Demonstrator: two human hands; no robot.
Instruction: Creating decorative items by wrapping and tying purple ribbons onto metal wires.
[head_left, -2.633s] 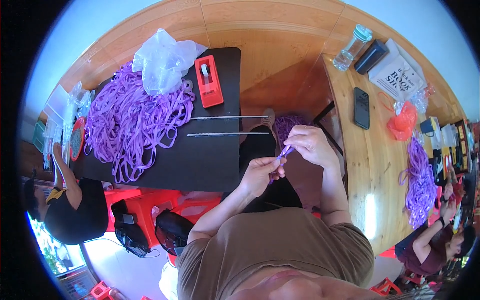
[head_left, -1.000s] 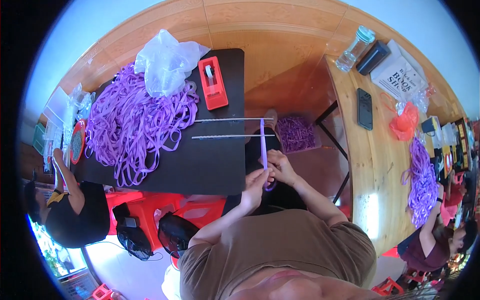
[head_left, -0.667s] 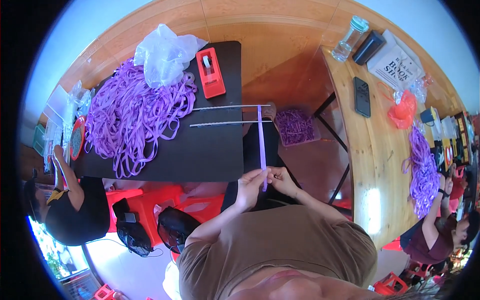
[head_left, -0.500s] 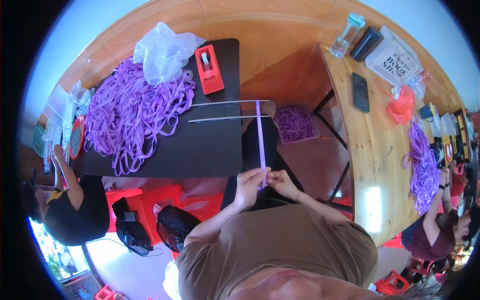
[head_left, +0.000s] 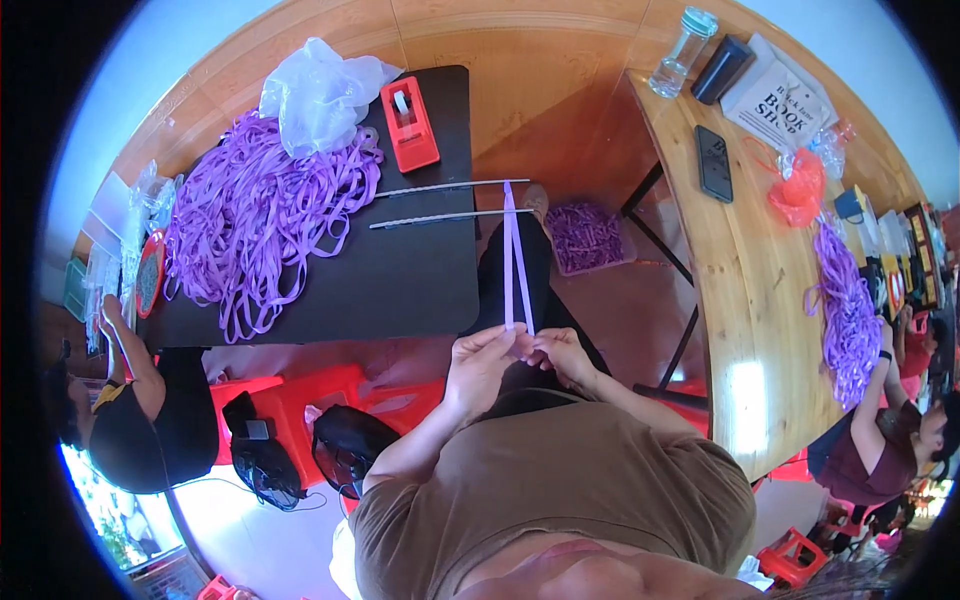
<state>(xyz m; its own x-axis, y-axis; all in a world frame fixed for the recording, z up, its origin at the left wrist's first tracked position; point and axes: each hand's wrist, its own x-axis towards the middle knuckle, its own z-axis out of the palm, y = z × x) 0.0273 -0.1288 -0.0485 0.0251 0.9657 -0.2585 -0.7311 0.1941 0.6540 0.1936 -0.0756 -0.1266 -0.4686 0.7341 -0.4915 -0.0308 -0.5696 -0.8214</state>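
A purple ribbon [head_left: 508, 285] hangs over the ends of two thin metal rods that stick out from the black table [head_left: 400, 290]. Its two strands run back towards me, forming a narrow V. My left hand [head_left: 480, 370] pinches the left strand between thumb and fingers. Close beside it, my right hand [head_left: 562, 356] has its fingers closed on the end of the right strand. The upper rod [head_left: 450, 187] and the lower rod [head_left: 430, 219] lie roughly parallel. A large tangled heap of purple ribbon [head_left: 265, 215] covers the table's left part.
A red tape dispenser [head_left: 410, 125] and a clear plastic bag [head_left: 320, 95] sit behind. On the floor stands a bin [head_left: 585, 238] of purple pieces. The wooden table [head_left: 735, 300] at right holds a phone [head_left: 714, 163], a bottle and more ribbon. People work at both sides.
The ribbon's strands have spread from one line into a narrow V. My hands have moved slightly apart, and the whole view has shifted a little.
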